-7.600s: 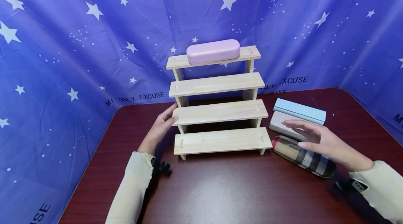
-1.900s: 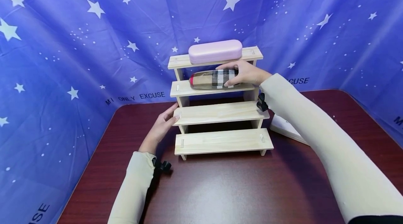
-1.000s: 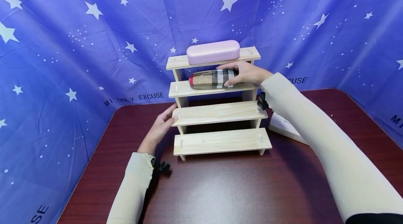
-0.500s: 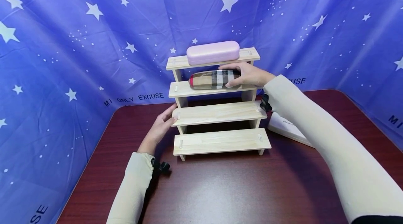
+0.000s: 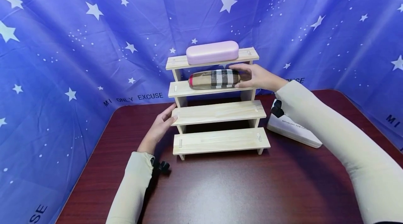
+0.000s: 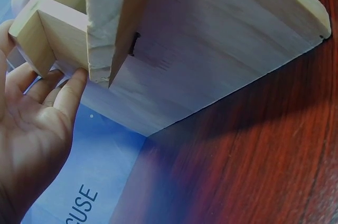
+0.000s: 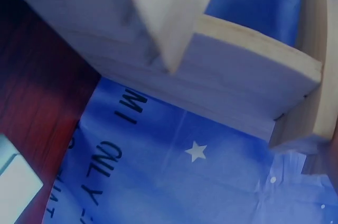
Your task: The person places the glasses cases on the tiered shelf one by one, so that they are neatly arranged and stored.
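A four-tier wooden step shelf (image 5: 217,112) stands on the table. My left hand (image 5: 158,126) grips its left side at the second tier from the bottom, thumb on the board; in the left wrist view the fingers (image 6: 71,94) reach around the wood. A plaid case (image 5: 207,79) with a red end lies lengthwise on the second tier from the top. At the case's right end is my right hand (image 5: 262,77), its index finger and thumb spread apart around the tip. On the top tier rests a pink case (image 5: 212,52). The right wrist view barely shows the hand.
Right of the shelf, a white case (image 5: 292,131) with small lettering lies on the dark red table (image 5: 214,189), partly under the right forearm. In the right wrist view a pale case corner (image 7: 18,187) shows. A blue starry curtain (image 5: 132,17) hangs behind the table.
The plaid case went from the table to the second tier from the top in my right hand. That hand has since loosened and slid right, while the left hand stays put.
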Tool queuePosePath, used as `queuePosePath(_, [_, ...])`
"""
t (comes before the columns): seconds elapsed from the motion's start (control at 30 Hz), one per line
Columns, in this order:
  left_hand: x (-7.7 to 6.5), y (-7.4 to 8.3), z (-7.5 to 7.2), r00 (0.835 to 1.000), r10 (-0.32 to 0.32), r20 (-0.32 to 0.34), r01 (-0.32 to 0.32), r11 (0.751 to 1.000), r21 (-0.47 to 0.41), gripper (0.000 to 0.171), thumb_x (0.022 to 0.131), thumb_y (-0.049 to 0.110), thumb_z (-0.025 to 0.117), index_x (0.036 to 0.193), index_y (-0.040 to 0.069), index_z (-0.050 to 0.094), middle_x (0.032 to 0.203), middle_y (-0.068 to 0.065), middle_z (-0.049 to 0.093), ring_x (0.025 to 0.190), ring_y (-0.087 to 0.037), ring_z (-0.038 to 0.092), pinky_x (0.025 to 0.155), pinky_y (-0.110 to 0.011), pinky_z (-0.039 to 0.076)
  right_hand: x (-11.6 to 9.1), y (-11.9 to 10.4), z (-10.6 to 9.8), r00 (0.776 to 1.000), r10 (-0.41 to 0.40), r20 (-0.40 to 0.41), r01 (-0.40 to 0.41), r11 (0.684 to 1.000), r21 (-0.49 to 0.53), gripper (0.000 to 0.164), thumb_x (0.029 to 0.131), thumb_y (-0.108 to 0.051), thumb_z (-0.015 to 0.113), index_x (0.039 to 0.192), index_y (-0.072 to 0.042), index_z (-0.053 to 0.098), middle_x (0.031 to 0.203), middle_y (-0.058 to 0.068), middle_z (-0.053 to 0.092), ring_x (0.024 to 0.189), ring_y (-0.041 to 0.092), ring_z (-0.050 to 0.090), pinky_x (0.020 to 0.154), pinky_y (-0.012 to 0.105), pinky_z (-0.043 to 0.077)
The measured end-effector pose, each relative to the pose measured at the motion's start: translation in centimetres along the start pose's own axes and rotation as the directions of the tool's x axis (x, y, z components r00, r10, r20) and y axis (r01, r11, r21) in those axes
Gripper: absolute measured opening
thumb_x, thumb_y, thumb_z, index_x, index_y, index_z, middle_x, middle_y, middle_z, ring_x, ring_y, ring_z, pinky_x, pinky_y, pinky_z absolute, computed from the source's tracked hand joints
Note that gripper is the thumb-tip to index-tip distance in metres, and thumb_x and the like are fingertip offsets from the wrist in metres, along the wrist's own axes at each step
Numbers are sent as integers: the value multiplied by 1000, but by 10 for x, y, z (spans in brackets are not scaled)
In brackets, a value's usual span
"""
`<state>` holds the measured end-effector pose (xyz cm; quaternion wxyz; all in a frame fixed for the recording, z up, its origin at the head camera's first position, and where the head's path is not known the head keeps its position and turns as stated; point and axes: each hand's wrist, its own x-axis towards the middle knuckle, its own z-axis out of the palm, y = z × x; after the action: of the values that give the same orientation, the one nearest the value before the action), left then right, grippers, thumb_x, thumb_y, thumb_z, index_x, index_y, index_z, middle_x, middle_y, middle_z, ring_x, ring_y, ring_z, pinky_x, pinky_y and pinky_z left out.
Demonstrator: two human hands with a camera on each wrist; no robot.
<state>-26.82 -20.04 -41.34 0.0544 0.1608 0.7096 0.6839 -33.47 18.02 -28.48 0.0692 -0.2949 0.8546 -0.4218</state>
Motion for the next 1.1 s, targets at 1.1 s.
queuePosePath(1.1, [0, 2, 1, 1000, 13, 1, -13, 1000, 4, 57, 94, 2, 46, 147, -1, 25, 151, -19, 27, 131, -25, 31, 96, -15, 37, -162, 64, 28, 955, -8, -296, 55, 987, 151, 47, 89, 0, 60, 134, 0, 48, 132, -8, 53, 113, 3, 54, 87, 14, 46])
